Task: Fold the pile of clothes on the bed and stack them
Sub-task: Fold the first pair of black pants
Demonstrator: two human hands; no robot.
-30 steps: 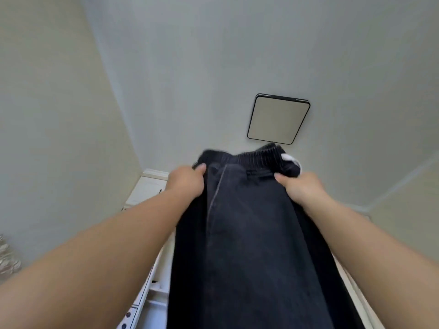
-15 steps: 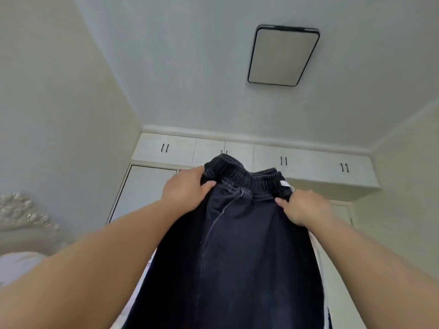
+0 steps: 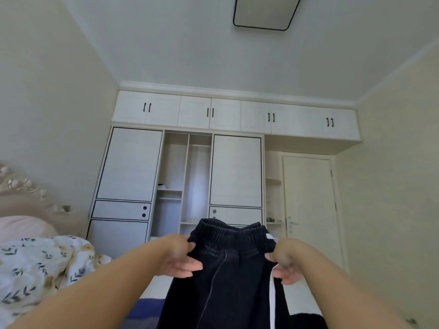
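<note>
A pair of dark trousers point(image 3: 228, 279) with an elastic waistband and a white side stripe hangs in the air in front of me, waistband up. My left hand point(image 3: 177, 256) grips the left end of the waistband. My right hand point(image 3: 286, 260) grips the right end, beside the stripe. The legs drop out of view at the bottom edge. Another dark garment point(image 3: 306, 320) shows at the lower right, mostly hidden by the trousers.
A floral quilt point(image 3: 40, 267) and a pink pillow point(image 3: 21, 225) lie on the bed at left, under a carved headboard point(image 3: 26, 186). A white wardrobe point(image 3: 183, 172) fills the far wall. A closed door point(image 3: 308, 205) stands to its right.
My view has tilted down from the ceiling to the wardrobe and bed. Both hands have come down with the trousers, still holding the waistband.
</note>
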